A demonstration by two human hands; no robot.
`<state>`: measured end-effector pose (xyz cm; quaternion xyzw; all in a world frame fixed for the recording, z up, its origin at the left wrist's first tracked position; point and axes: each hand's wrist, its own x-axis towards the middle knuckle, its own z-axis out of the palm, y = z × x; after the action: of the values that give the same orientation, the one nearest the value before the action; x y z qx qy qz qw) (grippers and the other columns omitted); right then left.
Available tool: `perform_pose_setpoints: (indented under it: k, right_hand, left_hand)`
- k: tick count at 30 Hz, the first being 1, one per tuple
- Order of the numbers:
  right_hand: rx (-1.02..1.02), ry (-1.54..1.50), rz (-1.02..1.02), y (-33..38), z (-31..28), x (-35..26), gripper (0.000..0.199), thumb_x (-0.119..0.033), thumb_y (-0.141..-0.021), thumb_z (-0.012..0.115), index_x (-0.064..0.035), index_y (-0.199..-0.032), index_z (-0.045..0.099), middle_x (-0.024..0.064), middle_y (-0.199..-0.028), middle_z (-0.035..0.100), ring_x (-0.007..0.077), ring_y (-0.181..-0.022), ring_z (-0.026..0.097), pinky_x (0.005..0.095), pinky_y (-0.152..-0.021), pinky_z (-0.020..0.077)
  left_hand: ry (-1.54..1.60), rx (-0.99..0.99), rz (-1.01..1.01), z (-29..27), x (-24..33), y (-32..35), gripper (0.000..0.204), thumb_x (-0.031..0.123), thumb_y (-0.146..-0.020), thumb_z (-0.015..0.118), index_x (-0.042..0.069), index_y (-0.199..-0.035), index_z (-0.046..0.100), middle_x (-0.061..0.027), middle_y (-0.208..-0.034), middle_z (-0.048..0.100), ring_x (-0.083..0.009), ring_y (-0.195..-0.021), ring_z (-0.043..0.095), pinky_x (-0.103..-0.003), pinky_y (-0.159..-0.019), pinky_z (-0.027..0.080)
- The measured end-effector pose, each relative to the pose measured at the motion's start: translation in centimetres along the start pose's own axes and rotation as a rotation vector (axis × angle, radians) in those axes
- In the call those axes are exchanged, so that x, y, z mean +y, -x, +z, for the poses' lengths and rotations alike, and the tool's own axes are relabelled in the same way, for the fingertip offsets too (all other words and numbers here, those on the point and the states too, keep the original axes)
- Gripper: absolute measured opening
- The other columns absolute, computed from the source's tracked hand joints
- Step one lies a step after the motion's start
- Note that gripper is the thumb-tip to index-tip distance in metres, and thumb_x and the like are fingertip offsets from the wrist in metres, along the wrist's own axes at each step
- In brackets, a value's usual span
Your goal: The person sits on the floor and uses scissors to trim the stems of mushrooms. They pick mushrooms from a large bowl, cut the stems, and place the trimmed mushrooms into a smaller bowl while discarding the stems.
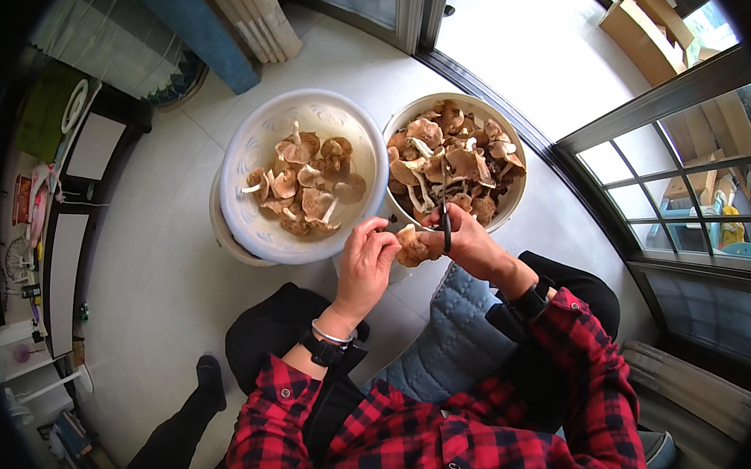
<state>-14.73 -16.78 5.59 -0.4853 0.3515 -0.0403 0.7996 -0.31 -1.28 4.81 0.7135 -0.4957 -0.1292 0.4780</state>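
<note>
The left hand [365, 257] is bending its fingers inward so that the tips are meeting in a close pinch; a small dark bit is showing right by them, too small to tell whether they are gripping it. The right hand [476, 251] is curling its fingers around the handle of dark scissors [446, 229], whose blades are pointing away from the person, past the fingertips. A brown mushroom [412, 247] is sitting between the two hands, resting against the right fingers and just beside the left ones; whether the left fingers are touching it, one cannot tell. Beyond the left fingers and to their left, a pale patterned basin [245, 205] is holding a loose group of mushrooms [301, 183]. Beyond the right fingers, a cream tub [523, 186] is holding a fuller heap of mushrooms [467, 161], with the scissor blades reaching over its near part. Nearer the body than the right fingers, a blue quilted cloth [454, 338] is lying between the person's dark-clothed knees.
</note>
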Motion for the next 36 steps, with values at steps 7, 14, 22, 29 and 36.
perform_pose_setpoints:
  k: [7, 14, 22, 29, 36]
  right_hand:
    - [0.017, -0.253, 0.011, -0.7, -0.7, -0.4, 0.036, -0.015, -0.082, 0.076, -0.0032, -0.107, 0.053, 0.005, -0.1, 0.057, 0.014, -0.088, 0.059, 0.0283, -0.076, 0.0482]
    - [-0.036, -0.219, 0.002, -0.9, -0.8, 0.4, 0.028, -0.01, -0.085, 0.073, -0.006, -0.104, 0.052, 0.0042, -0.101, 0.06, 0.014, -0.085, 0.059, 0.0284, -0.071, 0.0475]
    - [0.001, -0.221, -0.009, -0.7, -0.5, 0.0, 0.034, -0.014, -0.081, 0.076, -0.0042, -0.105, 0.053, 0.0024, -0.095, 0.056, 0.0111, -0.079, 0.055, 0.0268, -0.068, 0.0448]
    - [-0.003, -0.242, -0.008, -0.8, -0.5, 0.3, 0.034, -0.014, -0.083, 0.076, -0.004, -0.106, 0.053, 0.0032, -0.097, 0.058, 0.012, -0.083, 0.057, 0.0267, -0.071, 0.0463]
    - [-0.002, -0.404, -0.018, -1.3, -1.0, 0.6, 0.034, -0.014, -0.084, 0.076, -0.0047, -0.108, 0.053, 0.0037, -0.102, 0.059, 0.0143, -0.091, 0.059, 0.0287, -0.08, 0.0486]
  left_hand:
    - [0.085, 0.025, -0.162, -0.4, 0.2, -0.4, 0.018, 0.019, -0.09, 0.069, 0.002, -0.09, 0.063, -0.0106, -0.1, 0.061, -0.0273, -0.091, 0.06, -0.035, -0.079, 0.049]
    - [0.269, -0.069, -0.274, 0.0, -0.5, -0.1, 0.014, 0.013, -0.09, 0.068, -0.001, -0.093, 0.066, -0.0085, -0.087, 0.064, -0.0204, -0.078, 0.061, -0.03, -0.071, 0.048]
    - [0.177, -0.023, -0.266, -0.3, -0.4, -0.5, 0.011, 0.011, -0.091, 0.066, 0.0, -0.092, 0.064, -0.0076, -0.085, 0.062, -0.018, -0.074, 0.06, -0.029, -0.068, 0.048]
    - [0.176, -0.003, -0.176, 0.2, -0.3, -0.5, 0.012, 0.013, -0.094, 0.063, 0.001, -0.094, 0.063, -0.0086, -0.083, 0.062, -0.0215, -0.073, 0.06, -0.032, -0.067, 0.048]
    - [-0.057, 0.03, 0.0, -0.2, 0.3, -0.6, 0.014, 0.013, -0.088, 0.07, 0.006, -0.098, 0.064, -0.0063, -0.088, 0.061, -0.0249, -0.081, 0.06, -0.035, -0.076, 0.048]
